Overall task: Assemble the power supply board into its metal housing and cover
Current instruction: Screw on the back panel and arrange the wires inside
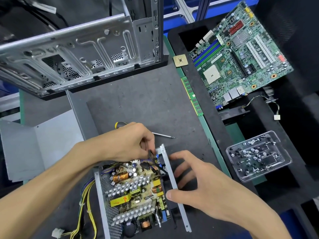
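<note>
The power supply board [136, 192], with copper coils and finned heatsinks, lies inside its open grey metal housing [174, 183] near the table's front edge. My left hand [131, 142] reaches over the board's far end and pinches black wires [151, 155] at the housing's far corner. My right hand [195, 183] grips the housing's right wall, thumb on its inner edge and fingers spread outside. The grey metal cover [43, 140] lies at the left. A yellow and black cable bundle [84, 204] trails from the housing's left side.
A screwdriver [160, 134] lies just beyond my left hand. An empty PC case [82, 54] stands at the back. On the right are a motherboard [241, 56], a CPU [180, 60], a RAM stick [191, 96] and a clear tray of screws [257, 157].
</note>
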Tool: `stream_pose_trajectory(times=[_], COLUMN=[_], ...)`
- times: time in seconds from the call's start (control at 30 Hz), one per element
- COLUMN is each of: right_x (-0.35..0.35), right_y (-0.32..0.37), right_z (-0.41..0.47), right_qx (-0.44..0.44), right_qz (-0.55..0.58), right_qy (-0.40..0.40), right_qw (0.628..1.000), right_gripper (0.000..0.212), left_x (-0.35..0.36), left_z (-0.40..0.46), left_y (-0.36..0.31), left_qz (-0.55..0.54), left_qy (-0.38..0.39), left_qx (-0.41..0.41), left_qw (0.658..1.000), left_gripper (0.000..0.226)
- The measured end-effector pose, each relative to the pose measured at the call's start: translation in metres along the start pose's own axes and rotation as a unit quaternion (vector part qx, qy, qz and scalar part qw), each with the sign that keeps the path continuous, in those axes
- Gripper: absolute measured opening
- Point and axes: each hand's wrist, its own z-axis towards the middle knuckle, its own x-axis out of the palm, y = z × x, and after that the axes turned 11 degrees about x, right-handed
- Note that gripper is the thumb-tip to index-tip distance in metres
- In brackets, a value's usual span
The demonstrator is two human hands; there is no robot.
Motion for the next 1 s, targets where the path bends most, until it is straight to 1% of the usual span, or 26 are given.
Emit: stream_pose_trajectory(times=[0.07,0.13,0.27,0.43,0.57,0.7,0.87,0.93,1.0], right_x=[0.0001,0.0004,0.0008,0.0013,0.0014,0.002,0.0013,0.0013,0.0014], right_y=[0.0001,-0.0001,-0.0001,-0.0001,-0.0003,-0.0009,-0.0006,-0.0005,0.0002], right_z=[0.0,0.0,-0.0001,-0.0004,-0.0002,0.0004,0.0004,0.0004,0.0003], right_qx=[0.001,0.001,-0.001,-0.001,-0.004,-0.008,-0.007,-0.006,-0.006], right_qz=[-0.001,-0.001,-0.006,-0.01,-0.005,-0.006,-0.004,-0.005,-0.005], right_qy=[-0.003,-0.004,-0.007,-0.011,-0.012,-0.012,-0.011,-0.011,-0.011], right_qw=[1.0,1.0,1.0,1.0,1.0,1.0,1.0,1.0,1.0], right_gripper=[0.067,0.066,0.065,0.067,0.065,0.065,0.065,0.064,0.063], left_x=[0.0022,0.0033,0.002,0.0011,0.0049,0.0052,0.006,0.0065,0.0056], left_z=[-0.0022,-0.0039,-0.0059,-0.0051,-0.007,-0.0083,-0.0095,-0.0088,-0.007], left_y=[0.0018,0.0029,0.0046,0.005,0.0057,0.0078,0.0091,0.0097,0.01], left_qz=[-0.025,-0.023,-0.024,-0.021,-0.013,-0.035,-0.084,-0.084,-0.072], left_qy=[-0.016,-0.023,-0.009,0.007,-0.022,-0.027,-0.029,-0.026,-0.017], left_qx=[0.0,0.009,0.017,0.017,0.016,0.002,-0.005,-0.003,0.003], left_qw=[1.0,0.999,1.0,1.0,1.0,0.999,0.996,0.996,0.997], left_gripper=[0.017,0.015,0.013,0.015,0.013,0.018,0.018,0.021,0.016])
